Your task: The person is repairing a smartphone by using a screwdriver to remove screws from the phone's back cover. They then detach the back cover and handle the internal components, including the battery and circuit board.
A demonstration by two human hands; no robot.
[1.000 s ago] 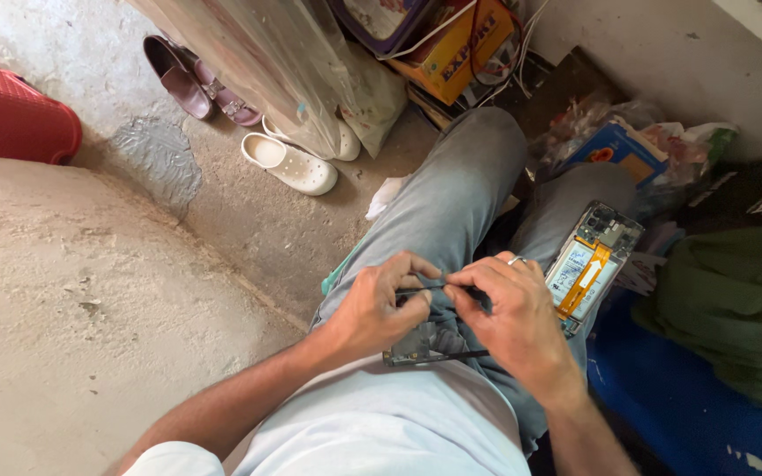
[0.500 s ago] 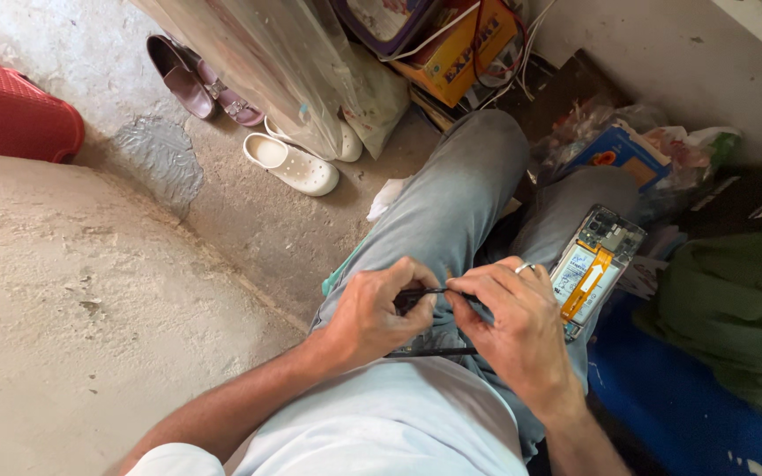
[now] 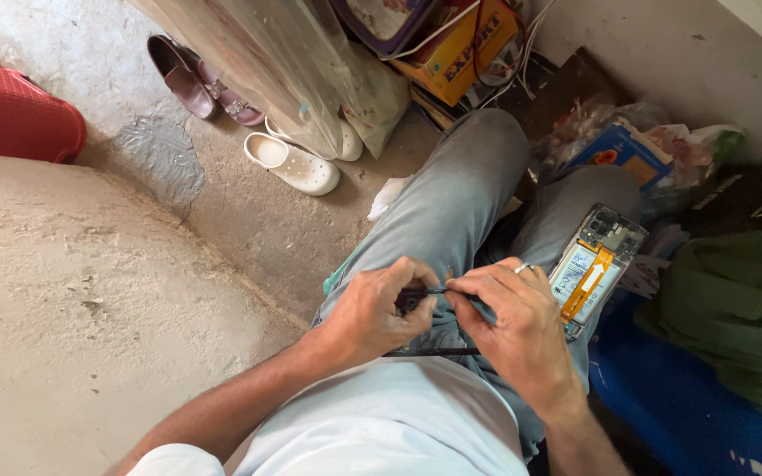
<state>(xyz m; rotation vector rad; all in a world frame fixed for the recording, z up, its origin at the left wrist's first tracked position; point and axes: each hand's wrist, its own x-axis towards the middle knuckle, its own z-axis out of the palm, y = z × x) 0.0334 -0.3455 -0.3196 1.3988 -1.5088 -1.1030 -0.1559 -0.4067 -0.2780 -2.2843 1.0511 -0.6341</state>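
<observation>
Left hand [image 3: 379, 310] and right hand [image 3: 511, 326] both closed, pinching a thin dark tool [image 3: 423, 293] between their fingertips over the lap, opened phone [image 3: 594, 269] on the thigh at two o'clock of the right hand, white clog [image 3: 293, 164] on the floor at eleven o'clock

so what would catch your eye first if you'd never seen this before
Both hands, left hand and right hand, meet over the lap, pinching a thin dark tool. Just right of them, an opened phone with an orange ribbon cable lies on the right thigh. At far left, a red bag stands out on the concrete floor.
</observation>
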